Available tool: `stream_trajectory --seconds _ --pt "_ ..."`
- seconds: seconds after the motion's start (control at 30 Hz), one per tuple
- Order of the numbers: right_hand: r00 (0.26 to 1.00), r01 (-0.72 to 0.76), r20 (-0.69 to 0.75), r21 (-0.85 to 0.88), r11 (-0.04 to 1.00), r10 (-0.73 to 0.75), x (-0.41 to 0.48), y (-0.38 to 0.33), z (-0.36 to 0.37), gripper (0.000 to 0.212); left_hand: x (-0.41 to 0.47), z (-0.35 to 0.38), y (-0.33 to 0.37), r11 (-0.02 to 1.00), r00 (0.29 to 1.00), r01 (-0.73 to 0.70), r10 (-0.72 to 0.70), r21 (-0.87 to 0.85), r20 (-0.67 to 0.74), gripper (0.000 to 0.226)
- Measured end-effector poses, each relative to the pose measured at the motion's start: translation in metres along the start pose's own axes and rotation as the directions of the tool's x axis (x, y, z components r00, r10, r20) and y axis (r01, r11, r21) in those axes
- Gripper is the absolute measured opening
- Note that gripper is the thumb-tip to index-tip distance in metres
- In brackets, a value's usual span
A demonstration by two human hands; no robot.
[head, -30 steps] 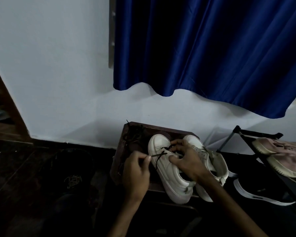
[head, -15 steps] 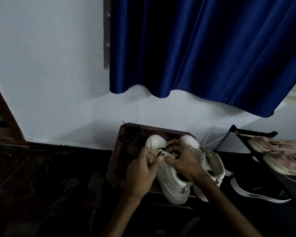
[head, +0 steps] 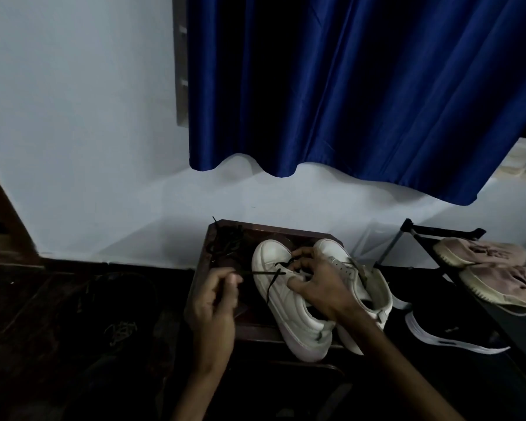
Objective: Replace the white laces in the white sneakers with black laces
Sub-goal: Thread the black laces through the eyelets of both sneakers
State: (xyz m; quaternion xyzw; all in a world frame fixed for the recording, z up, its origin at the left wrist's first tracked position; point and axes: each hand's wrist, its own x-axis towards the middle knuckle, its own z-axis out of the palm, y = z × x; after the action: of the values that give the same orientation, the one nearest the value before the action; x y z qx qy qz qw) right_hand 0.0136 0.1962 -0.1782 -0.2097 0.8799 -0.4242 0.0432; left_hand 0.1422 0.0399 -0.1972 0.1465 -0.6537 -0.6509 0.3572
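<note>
Two white sneakers stand side by side on a small dark wooden stool [head: 222,325]. The left sneaker [head: 289,308] carries a black lace [head: 271,273] through its front eyelets. My left hand [head: 216,299] pinches one end of that lace and holds it taut out to the left of the shoe. My right hand [head: 316,279] lies over the tongue area with curled fingers gripping the upper and the lace there. The right sneaker [head: 362,275] sits behind my right hand, partly hidden. A loose tangle of black laces [head: 227,243] lies at the stool's back left corner.
A blue curtain [head: 362,86] hangs over the white wall behind the stool. To the right, a black shoe rack [head: 422,235] holds a pair of pink shoes [head: 486,268], and a black shoe with white sole [head: 450,335] lies below. The floor on the left is dark.
My left hand went in to the shoe's eyelets, then drew back leftwards with the black lace end, pulling it taut. My right hand stayed on the sneaker.
</note>
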Motion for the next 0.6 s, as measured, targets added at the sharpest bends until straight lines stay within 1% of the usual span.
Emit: stream_trajectory --seconds 0.03,0.07,0.1,0.13,0.17,0.2,0.23,0.27,0.3,0.33,0.37,0.4,0.43,0.47,0.5,0.53,0.57,0.6 --pt "1.000 0.003 0.001 -0.010 1.000 -0.003 0.000 0.000 0.000 0.010 0.001 -0.002 0.004 0.975 0.992 0.110 -0.121 -0.191 -0.046 0.019" --pt "1.000 0.004 0.004 -0.014 1.000 -0.004 0.001 0.001 0.000 0.009 0.005 -0.003 0.006 0.906 0.976 0.181 -0.214 -0.382 -0.045 0.024" --pt "1.000 0.004 0.005 -0.019 1.000 -0.004 0.000 0.001 0.000 0.008 0.010 -0.003 0.010 0.800 0.963 0.223 -0.271 -0.557 -0.004 0.029" --pt "1.000 0.002 0.003 -0.025 1.000 -0.002 0.000 0.001 0.000 0.008 0.016 -0.005 0.014 0.669 0.955 0.249 -0.290 -0.700 0.063 0.031" --pt "1.000 0.001 0.000 -0.029 1.000 -0.001 0.000 0.001 0.001 0.009 0.020 -0.006 0.019 0.536 0.949 0.270 -0.290 -0.800 0.126 0.030" --pt "1.000 0.003 -0.005 -0.030 1.000 -0.003 -0.001 0.001 0.001 0.009 0.024 -0.010 0.025 0.431 0.945 0.281 -0.278 -0.857 0.170 0.028" --pt "1.000 0.011 -0.010 -0.031 0.999 -0.011 -0.001 0.001 0.001 0.009 0.027 -0.015 0.030 0.359 0.946 0.281 -0.260 -0.890 0.194 0.024" --pt "1.000 0.020 -0.014 -0.036 0.999 -0.021 -0.001 0.000 0.001 0.010 0.029 -0.021 0.035 0.336 0.950 0.275 -0.241 -0.901 0.200 0.022" --pt "0.999 0.028 -0.014 -0.039 0.999 -0.028 -0.001 0.000 0.001 0.010 0.031 -0.027 0.040 0.350 0.949 0.279 -0.241 -0.894 0.202 0.022" --pt "0.999 0.030 -0.014 -0.036 0.999 -0.031 -0.001 0.000 0.000 0.010 0.034 -0.034 0.041 0.409 0.948 0.285 -0.252 -0.867 0.193 0.024" --pt "0.999 0.030 -0.012 -0.033 0.999 -0.030 -0.001 0.000 0.000 0.010 0.036 -0.040 0.040 0.529 0.955 0.274 -0.252 -0.803 0.159 0.024" --pt "1.000 0.027 -0.009 -0.028 0.999 -0.027 -0.001 0.000 -0.001 0.009 0.038 -0.046 0.036 0.715 0.971 0.227 -0.220 -0.662 0.095 0.022" --pt "1.000 0.026 -0.006 -0.025 0.999 -0.027 -0.001 -0.001 -0.001 0.009 0.039 -0.050 0.029 0.911 0.991 0.132 -0.126 -0.391 0.041 0.020" --pt "1.000 0.026 -0.007 -0.025 0.999 -0.026 -0.001 -0.001 -0.001 0.010 0.038 -0.053 0.019 0.999 0.997 0.023 -0.021 -0.028 0.073 0.019" --pt "1.000 0.028 -0.011 -0.034 0.999 -0.028 -0.001 0.000 -0.001 0.011 0.036 -0.053 0.009 0.946 0.982 -0.082 0.022 0.313 0.189 0.019" --pt "0.999 0.030 -0.014 -0.045 0.999 -0.030 -0.001 0.000 0.000 0.012 0.033 -0.054 0.001 0.816 0.946 -0.177 -0.014 0.550 0.325 0.023" --pt "0.999 0.031 -0.014 -0.053 0.998 -0.032 -0.001 0.000 0.000 0.013 0.031 -0.054 -0.003 0.714 0.903 -0.245 -0.078 0.656 0.422 0.024" --pt "0.999 0.032 -0.015 -0.056 0.998 -0.033 -0.001 0.001 0.000 0.013 0.029 -0.056 -0.003 0.683 0.861 -0.287 -0.123 0.671 0.493 0.018"
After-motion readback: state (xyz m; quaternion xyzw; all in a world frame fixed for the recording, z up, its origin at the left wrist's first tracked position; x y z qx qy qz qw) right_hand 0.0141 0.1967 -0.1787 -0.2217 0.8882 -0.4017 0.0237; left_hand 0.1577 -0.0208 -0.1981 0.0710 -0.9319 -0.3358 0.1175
